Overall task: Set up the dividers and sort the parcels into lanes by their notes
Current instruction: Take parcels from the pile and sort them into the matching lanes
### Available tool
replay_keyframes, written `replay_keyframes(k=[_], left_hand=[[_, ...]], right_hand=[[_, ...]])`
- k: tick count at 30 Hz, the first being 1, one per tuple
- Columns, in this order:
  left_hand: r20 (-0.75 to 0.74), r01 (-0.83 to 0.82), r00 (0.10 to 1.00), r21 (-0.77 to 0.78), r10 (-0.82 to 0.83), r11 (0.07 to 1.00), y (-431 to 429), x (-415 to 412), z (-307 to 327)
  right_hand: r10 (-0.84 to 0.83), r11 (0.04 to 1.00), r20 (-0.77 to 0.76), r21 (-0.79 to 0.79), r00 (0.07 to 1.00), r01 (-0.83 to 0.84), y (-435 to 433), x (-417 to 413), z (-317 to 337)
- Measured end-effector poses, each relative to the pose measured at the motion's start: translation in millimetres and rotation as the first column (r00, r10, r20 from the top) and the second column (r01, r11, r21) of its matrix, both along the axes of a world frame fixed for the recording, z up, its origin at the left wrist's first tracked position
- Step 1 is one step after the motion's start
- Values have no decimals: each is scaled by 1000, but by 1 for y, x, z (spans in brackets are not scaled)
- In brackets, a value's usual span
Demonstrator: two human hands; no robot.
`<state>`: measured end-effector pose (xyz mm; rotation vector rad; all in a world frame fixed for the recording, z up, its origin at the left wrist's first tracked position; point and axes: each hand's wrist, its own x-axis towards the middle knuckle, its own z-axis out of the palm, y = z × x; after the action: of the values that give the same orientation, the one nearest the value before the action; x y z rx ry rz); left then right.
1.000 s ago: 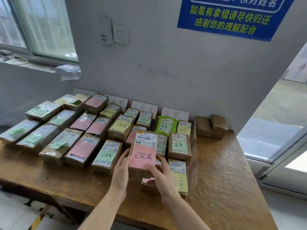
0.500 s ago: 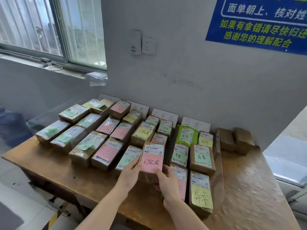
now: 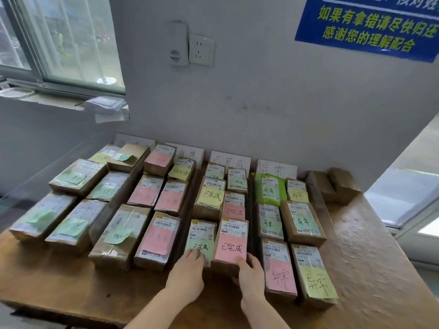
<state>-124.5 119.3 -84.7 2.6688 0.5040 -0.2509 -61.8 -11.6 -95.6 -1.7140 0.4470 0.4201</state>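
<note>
A brown parcel with a pink note [image 3: 231, 245] lies at the near end of the third lane, behind the white card for that lane [image 3: 230, 162]. My right hand [image 3: 251, 274] grips its near right corner. My left hand [image 3: 187, 274] is at its near left side, with fingers over the front of the neighbouring green-note parcel [image 3: 200, 241]. Thin upright dividers [image 3: 249, 210] separate the rows. Parcels with green, pink and yellow notes fill the lanes to the left [image 3: 156, 241] and right [image 3: 280, 269].
The wooden table [image 3: 356, 269] runs on to the right, where two plain brown boxes [image 3: 337, 184] stand by the wall. A clear panel [image 3: 47, 167] borders the left side. A window sill and a wall socket [image 3: 200, 49] are above.
The pink-note parcel, held up and tilted before, has come down flat into the third lane beside the green-note parcel. My view has shifted closer and to the left.
</note>
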Motion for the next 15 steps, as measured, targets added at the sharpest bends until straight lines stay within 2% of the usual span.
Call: replay_keyframes(k=[4,10,15], left_hand=[[34,91,995,61,-93,994,9,0,-11],[64,157,984,94,-163,983,14,-2,-17],[111,183,975,112,-195,977,17,-7,-21]], right_hand=[[-75,995,-20,-60,997,74,-1,0,-7],[-28,984,-30,-177,999,22,-4,-3,-25],[16,959,19,-284,1000,-10,-4,2,-26]])
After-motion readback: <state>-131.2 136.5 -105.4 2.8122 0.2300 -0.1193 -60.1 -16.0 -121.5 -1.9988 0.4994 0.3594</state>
